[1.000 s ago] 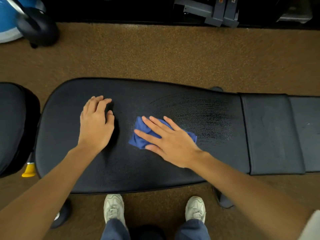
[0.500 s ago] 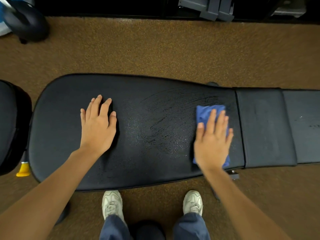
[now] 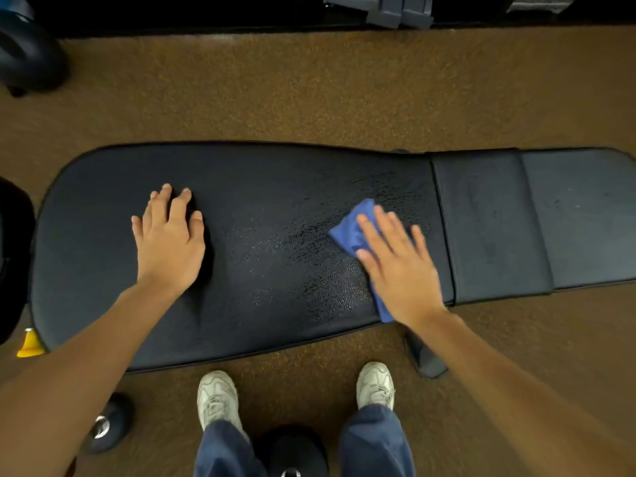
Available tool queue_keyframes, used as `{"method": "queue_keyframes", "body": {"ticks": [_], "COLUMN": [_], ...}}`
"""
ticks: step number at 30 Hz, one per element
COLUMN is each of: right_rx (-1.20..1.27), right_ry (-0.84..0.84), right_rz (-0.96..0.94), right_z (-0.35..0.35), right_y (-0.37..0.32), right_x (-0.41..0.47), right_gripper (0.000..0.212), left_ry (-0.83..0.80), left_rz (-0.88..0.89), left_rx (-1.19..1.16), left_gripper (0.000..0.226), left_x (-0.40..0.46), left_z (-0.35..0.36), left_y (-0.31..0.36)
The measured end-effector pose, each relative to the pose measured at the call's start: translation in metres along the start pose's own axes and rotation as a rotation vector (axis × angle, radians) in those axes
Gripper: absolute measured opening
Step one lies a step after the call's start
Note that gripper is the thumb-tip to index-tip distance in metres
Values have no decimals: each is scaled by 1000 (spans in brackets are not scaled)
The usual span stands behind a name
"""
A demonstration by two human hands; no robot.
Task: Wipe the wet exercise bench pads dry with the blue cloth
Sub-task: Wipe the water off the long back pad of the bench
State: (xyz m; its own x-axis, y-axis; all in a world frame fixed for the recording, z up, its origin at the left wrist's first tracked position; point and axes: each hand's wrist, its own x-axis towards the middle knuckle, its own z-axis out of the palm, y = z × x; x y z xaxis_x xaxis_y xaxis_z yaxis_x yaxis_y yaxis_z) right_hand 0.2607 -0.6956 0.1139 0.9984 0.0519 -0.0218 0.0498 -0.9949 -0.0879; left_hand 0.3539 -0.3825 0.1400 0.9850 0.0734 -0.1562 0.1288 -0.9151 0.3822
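Observation:
A long black bench back pad (image 3: 275,187) lies across the view, with glistening wet streaks in its right half. The blue cloth (image 3: 351,228) lies on that wet area, mostly hidden under my right hand (image 3: 399,266), which presses it flat with straight fingers near the pad's right end. My left hand (image 3: 168,242) rests flat on the left part of the pad, fingers straight, holding nothing. A narrower black seat pad (image 3: 488,228) adjoins the back pad on the right and continues to the frame's edge.
Brown carpet (image 3: 309,91) surrounds the bench. My two white shoes (image 3: 216,397) stand at its near side. Another black pad (image 3: 13,256) sits at the far left, a yellow part (image 3: 29,346) below it. Dark equipment lines the top edge; a bench foot (image 3: 426,359) pokes out.
My right hand swept the cloth from the pad's middle to its right end, then slid back left a little, turned diagonally. My left hand stayed put.

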Motion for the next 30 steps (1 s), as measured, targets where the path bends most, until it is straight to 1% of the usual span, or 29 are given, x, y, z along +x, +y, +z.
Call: {"method": "queue_keyframes", "body": {"ticks": [2,4,7,9,10,11,12,14,16,18,19,20,21,24,26,28,30], "right_rx": [73,130,161,189,197,193,182,146,101,59,29,-3,-28,-4,52,55,27], "right_ry": [10,30,94,124,122,103,71,9,-19,-20,-14,-4,12,59,27,5,41], "right_rz": [238,397,615,683,660,594,489,211,-16,-146,-171,-155,-98,172,312,378,416], "right_z": [-5,-6,2,5,6,6,6,4,5,6,7,6,7,0,-8,-13,-10], "right_y": [34,38,-5,-43,-62,-80,-98,-124,-125,-106,-92,-76,-57,4,38,50,41], "right_x": [-13,-26,-34,-33,-32,-32,-32,-30,-24,-15,-9,-2,7,40,60,75,87], "right_gripper": [56,57,54,53,52,52,52,52,52,52,51,51,51,54,54,54,56], "left_ry": [-21,-41,-62,-76,-81,-83,-83,-78,-63,-38,-23,-12,2,55,86,103,121], "left_rz": [6,14,25,26,28,32,37,46,54,65,69,73,77,92,102,114,126], "left_rx": [13,22,40,44,48,56,64,73,85,98,106,112,116,129,133,134,125], "left_gripper": [46,47,48,49,49,49,50,50,51,51,51,51,50,50,50,51,51], "left_x": [0,0,-1,0,0,0,0,-1,-3,-6,-6,-7,-9,-10,-10,-9,-7], "left_z": [0,-1,-3,-3,-3,-3,-3,-2,1,4,5,6,8,13,17,19,20], "left_y": [-1,-2,-3,-3,-3,-4,-4,-5,-6,-7,-7,-7,-7,-9,-11,-13,-14]}}
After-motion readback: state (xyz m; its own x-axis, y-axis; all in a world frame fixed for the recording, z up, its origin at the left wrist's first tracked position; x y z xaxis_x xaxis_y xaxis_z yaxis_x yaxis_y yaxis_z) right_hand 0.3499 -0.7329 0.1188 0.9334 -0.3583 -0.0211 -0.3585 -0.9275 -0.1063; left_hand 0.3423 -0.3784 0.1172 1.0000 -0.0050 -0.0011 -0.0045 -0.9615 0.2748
